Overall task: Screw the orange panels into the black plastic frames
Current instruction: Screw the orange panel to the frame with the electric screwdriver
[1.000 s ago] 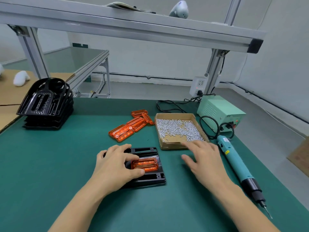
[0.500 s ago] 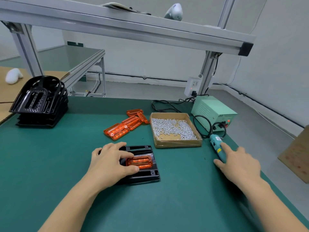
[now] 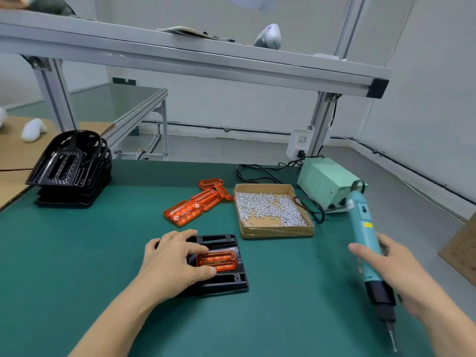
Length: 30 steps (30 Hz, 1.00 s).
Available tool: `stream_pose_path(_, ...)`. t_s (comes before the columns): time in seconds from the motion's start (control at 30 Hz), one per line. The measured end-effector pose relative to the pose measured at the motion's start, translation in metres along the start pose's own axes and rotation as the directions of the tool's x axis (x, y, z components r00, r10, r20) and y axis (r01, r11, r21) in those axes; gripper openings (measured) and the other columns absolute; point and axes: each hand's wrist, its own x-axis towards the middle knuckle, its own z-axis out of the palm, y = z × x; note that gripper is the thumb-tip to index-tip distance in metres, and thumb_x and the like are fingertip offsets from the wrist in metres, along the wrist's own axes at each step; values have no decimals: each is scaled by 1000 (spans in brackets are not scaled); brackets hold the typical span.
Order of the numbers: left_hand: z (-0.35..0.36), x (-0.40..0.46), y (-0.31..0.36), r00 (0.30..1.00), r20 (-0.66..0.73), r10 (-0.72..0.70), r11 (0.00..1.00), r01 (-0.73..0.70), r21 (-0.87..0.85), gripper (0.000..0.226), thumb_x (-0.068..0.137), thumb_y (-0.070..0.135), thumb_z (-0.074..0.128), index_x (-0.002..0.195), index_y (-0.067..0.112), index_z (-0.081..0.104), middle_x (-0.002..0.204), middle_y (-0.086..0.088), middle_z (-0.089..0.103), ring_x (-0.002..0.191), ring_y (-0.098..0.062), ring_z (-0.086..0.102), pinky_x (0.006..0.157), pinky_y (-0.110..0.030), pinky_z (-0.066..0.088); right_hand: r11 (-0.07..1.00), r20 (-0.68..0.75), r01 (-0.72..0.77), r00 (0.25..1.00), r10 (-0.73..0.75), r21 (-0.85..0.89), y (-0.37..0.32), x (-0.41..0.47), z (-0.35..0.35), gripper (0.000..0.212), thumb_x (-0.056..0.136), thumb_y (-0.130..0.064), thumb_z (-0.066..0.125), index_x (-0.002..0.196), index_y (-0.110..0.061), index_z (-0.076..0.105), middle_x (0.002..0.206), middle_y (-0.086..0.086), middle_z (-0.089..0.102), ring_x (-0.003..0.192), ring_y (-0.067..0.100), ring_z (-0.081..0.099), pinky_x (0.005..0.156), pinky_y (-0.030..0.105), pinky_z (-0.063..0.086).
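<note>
Green matte mat [image 3: 77,266] covers the bench, and an aluminium profile frame [image 3: 195,65] stands over it before pale walls. Near the middle lies 1 black plastic frame [image 3: 226,282], flat and roughly square, with an orange panel [image 3: 219,260] seated in its centre; the panel is translucent, long, with rounded ends. The left hand [image 3: 172,264] rests on the frame's left part, fingers bent over it and the thumb touching the panel's near edge. To the right, the right hand [image 3: 396,266] grips a teal screwdriver [image 3: 365,240], a smooth cylinder with a black collar and a thin metal bit pointing to the near side. Farther on the mat lie spare panels [image 3: 195,204] in a loose heap, just left of a shallow cardboard box [image 3: 277,231] full of small shiny screws [image 3: 268,208]. A pale green metal power box [image 3: 324,181] stands at far right. At far left is a stack of black frames [image 3: 72,171], the top 1 tilted.
</note>
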Motion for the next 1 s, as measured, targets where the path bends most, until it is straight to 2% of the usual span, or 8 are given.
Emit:
stream_pose_path(0.1, -1, 0, 0, 1000, 8, -4, 1000, 4, 2, 49, 74, 64, 63, 119, 45, 58, 151, 18, 28, 140, -9, 16, 112, -39, 4, 895, 111, -14, 993, -40, 445, -14, -4, 3, 43, 71, -15, 72, 112, -14, 59, 59, 1, 51, 45, 11, 46, 43, 23, 43)
stream_pose_path(0.2, -2, 0, 2, 1000, 22, -12, 1000, 11, 12, 49, 74, 64, 63, 119, 46, 58, 151, 18, 28, 140, -10, 16, 113, -40, 5, 641, 110, 24, 979, -169, 767, -37, -2, 12, 43, 68, -12, 65, 110, -16, 59, 65, -2, 48, 46, 6, 46, 41, 17, 43)
stream_pose_path(0.27, -3, 0, 3, 999, 32, -17, 1000, 16, 25, 48, 74, 64, 63, 118, 46, 58, 151, 17, 28, 140, -10, 17, 113, -41, 6, 467, 48, 72, 969, -241, 881, -52, 1, 19, 36, 73, -13, 62, 108, -23, 58, 67, -3, 52, 50, 5, 50, 47, 16, 47)
stream_pose_path(0.4, -7, 1, 8, 999, 17, -33, 999, 33, 35, 49, 75, 63, 62, 120, 44, 57, 149, 17, 31, 139, -8, 18, 113, -41, 7, 288, -139, 239, 935, -327, 927, -81, 6, 39, 31, 80, -19, 63, 109, -30, 57, 64, -7, 50, 53, 5, 49, 56, 19, 48)
stream_pose_path(0.53, -11, 14, 25, 987, -155, 32, 998, -23, 63, 35, 79, 57, 61, 111, 42, 64, 138, 20, 44, 132, -4, 29, 110, -38, 13, 206, -262, 346, 901, -346, 915, -97, 10, 62, 19, 91, -20, 58, 107, -30, 57, 57, -9, 42, 47, 6, 41, 53, 20, 42)
stream_pose_path(0.67, -10, 46, 53, 958, -244, 148, 989, -139, 52, 14, 85, 43, 62, 96, 39, 70, 118, 21, 58, 119, -5, 43, 102, -35, 20, 152, -296, 354, 904, -308, 923, -94, 12, 89, 25, 87, -10, 56, 108, -24, 56, 59, -7, 42, 51, 8, 41, 55, 20, 41)
stream_pose_path(0.83, 3, 98, 81, 956, -163, 242, 968, -226, 110, 12, 88, 34, 64, 95, 33, 73, 106, 14, 65, 110, -13, 46, 96, -33, 19, 186, -361, 407, 902, -237, 894, -86, 18, 103, 20, 84, -9, 59, 97, -25, 56, 55, -8, 42, 47, 7, 42, 53, 21, 41)
stream_pose_path(1.0, 17, 125, 93, 972, 0, 235, 947, -229, 224, 11, 83, 35, 71, 91, 30, 75, 104, 9, 66, 111, -16, 40, 102, -40, 18, 214, -383, 425, 899, -213, 880, -81, 22, 104, 21, 86, -8, 59, 96, -25, 56, 53, -7, 42, 46, 8, 42, 53, 22, 41)
